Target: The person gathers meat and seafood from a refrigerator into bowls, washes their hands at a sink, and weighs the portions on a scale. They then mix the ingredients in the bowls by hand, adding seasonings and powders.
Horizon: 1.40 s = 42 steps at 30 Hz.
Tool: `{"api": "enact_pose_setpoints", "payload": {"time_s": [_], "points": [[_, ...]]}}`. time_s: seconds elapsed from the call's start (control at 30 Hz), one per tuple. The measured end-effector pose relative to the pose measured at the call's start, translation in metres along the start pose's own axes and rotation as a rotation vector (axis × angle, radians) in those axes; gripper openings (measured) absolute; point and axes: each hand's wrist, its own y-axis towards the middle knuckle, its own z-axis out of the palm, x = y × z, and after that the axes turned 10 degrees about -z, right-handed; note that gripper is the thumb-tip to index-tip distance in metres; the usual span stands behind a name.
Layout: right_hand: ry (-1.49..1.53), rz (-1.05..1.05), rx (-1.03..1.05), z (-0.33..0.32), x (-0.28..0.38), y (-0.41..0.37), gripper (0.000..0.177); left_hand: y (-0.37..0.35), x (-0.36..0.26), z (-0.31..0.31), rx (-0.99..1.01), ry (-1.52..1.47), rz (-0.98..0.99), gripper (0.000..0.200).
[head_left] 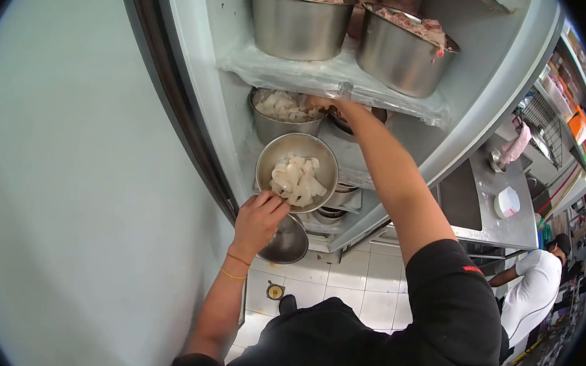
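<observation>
My left hand [262,216] is closed on the near rim of a metal bowl [266,154] that holds white, slippery-looking food pieces [298,181]. A second, darker metal bowl [286,244] shows below it, close under the same hand. My right hand [322,105] reaches into the fridge, under the upper shelf, at the right side of a metal pot [277,129] filled with similar white pieces [282,105]. Its fingers are mostly hidden there, and I cannot tell what they hold.
Two metal pots [299,30] [405,57] heaped with raw meat stand on the plastic-covered upper shelf [282,70]. The fridge door [99,166] stands open at left. On the right are a steel counter [512,226] with a white container [507,202] and a person [535,288] in white.
</observation>
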Motion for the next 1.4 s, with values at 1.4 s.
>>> {"api": "enact_pose_setpoints", "payload": {"time_s": [1.4], "points": [[1.264, 0.085, -0.494, 0.059, -0.030, -0.189, 0.022, -0.036, 0.012, 0.015, -0.081, -0.287, -0.923, 0.031]]}}
